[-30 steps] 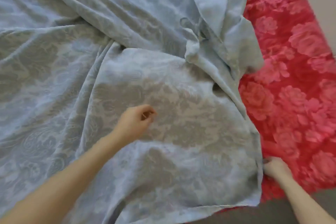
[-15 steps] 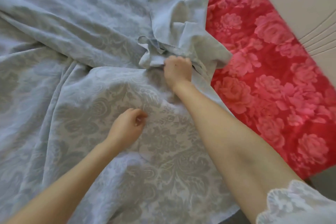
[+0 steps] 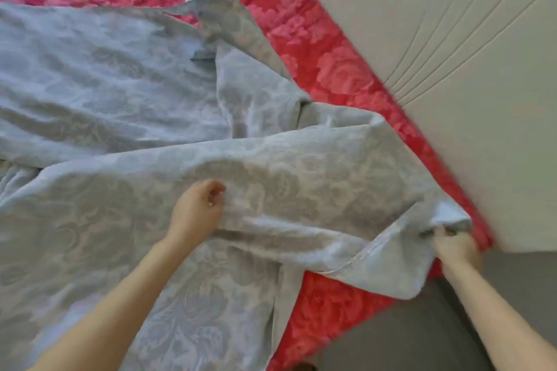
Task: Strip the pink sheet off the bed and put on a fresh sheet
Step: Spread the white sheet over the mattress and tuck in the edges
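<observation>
Gripped grey-blue sheet (image 3: 120, 84) corner in right hand (image 3: 455, 247), pinched a fold in left hand (image 3: 196, 211); likely needed even outward pull to flatten.

No readable text, label, brand or number shows anywhere

Rumpled pale blue patterned sheet (image 3: 126, 99) lies over pink floral sheet (image 3: 337, 69) on bed

left grip (image 3: 197, 209), right grip (image 3: 455, 245) hold blue sheet (image 3: 105, 75)
</observation>
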Available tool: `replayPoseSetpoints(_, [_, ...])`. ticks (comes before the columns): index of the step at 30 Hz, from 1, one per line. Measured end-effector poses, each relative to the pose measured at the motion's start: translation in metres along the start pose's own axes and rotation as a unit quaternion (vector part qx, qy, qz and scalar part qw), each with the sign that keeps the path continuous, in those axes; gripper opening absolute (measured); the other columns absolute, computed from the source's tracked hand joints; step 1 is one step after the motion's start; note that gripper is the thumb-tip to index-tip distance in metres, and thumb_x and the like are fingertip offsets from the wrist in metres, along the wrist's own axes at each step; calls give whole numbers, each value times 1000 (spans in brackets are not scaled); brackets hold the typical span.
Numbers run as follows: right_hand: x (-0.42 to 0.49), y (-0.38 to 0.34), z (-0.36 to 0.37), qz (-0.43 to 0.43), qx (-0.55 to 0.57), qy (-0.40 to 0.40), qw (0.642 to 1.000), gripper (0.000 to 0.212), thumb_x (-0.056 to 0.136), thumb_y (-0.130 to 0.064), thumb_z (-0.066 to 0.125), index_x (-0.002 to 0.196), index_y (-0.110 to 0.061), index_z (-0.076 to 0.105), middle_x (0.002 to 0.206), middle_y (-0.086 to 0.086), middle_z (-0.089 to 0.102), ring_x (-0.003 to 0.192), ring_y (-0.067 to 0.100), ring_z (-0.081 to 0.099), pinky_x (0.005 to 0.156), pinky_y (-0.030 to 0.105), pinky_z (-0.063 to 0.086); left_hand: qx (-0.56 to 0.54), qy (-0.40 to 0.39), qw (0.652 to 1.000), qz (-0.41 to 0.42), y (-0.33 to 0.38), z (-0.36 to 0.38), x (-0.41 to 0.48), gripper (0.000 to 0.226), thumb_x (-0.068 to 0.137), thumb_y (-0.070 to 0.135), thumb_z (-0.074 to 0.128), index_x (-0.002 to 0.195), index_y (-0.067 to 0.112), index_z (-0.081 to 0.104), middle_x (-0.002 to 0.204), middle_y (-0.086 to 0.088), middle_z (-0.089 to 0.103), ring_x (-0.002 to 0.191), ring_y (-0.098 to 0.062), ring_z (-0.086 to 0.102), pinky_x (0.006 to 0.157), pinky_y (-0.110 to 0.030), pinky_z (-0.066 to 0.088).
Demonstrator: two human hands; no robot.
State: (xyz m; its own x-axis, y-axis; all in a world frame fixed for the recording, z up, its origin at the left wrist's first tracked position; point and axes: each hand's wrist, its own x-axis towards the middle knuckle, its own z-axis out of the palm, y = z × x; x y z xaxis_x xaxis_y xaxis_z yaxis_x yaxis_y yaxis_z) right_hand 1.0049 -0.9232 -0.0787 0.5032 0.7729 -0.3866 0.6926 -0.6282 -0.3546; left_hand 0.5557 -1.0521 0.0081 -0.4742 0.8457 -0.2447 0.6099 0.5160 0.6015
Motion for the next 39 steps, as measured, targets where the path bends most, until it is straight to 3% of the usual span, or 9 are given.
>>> replayPoseSetpoints(5, [-38,-16,1,67,64,-27,995,87,77,-65,59,137,-5,39,130,21,54,117,39,54,94,46,44,83,-42,994,58,79,69,0,22,92,18,54,109,9,64,106,-9,61,96,-29,58,74,-32,43])
replayPoseSetpoints(9, [-30,-22,5,75,7,-1,997,81,79,-39,72,138,0,31,128,24,51,115,41,53,85,44,46,183,-189,955,135,109,128,-44,33,95,44,47,114,20,58,108,3,59,93,-16,58,66,-24,36])
replayPoseSetpoints(14, [-19,-6,-33,-142,35,76,986,23,82,4,52,97,-3,68,98,16,65,94,37,60,72,35,40,320,-353,863,168,95,170,-87,71,78,70,51,131,24,42,125,2,47,116,-22,46,84,-33,43])
replayPoseSetpoints(18, [-23,30,-105,-289,3,176,941,28,79,7,51,97,-2,71,87,17,61,75,35,57,64,31,35,389,-334,822,249,101,179,-99,74,40,44,91,103,19,61,83,-5,63,67,-25,63,45,-33,51])
replayPoseSetpoints(21, [-5,64,-172,-364,-65,249,895,32,77,3,45,99,3,68,81,21,55,71,36,51,62,36,38,267,-372,841,286,141,179,-122,29,90,21,56,117,14,51,104,-11,61,93,-30,59,69,-36,47])
replayPoseSetpoints(24, [31,95,-205,-286,-152,266,908,30,81,-3,45,102,1,65,84,22,50,73,38,49,61,42,41,158,-441,808,358,179,198,-161,27,100,23,37,121,10,49,118,-15,55,105,-34,53,78,-36,37])
replayPoseSetpoints(29, [16,130,-157,-80,-327,2,942,24,89,-8,52,105,-10,69,107,19,62,98,39,60,83,40,51,264,-610,660,350,184,222,-162,49,98,31,45,145,19,34,144,-12,42,129,-32,42,103,-41,36])
replayPoseSetpoints(33, [-15,122,-113,-82,-339,-9,937,29,89,-8,49,109,-21,65,111,6,64,98,30,60,71,30,44,204,-579,744,264,188,203,-110,35,99,31,44,131,23,54,126,-1,59,113,-19,55,93,-24,40])
replayPoseSetpoints(39, [-3,63,-88,-217,-201,43,954,24,97,-17,44,103,-10,66,101,6,65,88,28,60,66,35,49,197,-202,932,229,196,176,20,24,96,18,46,109,13,66,106,-5,66,95,-23,60,79,-31,45])
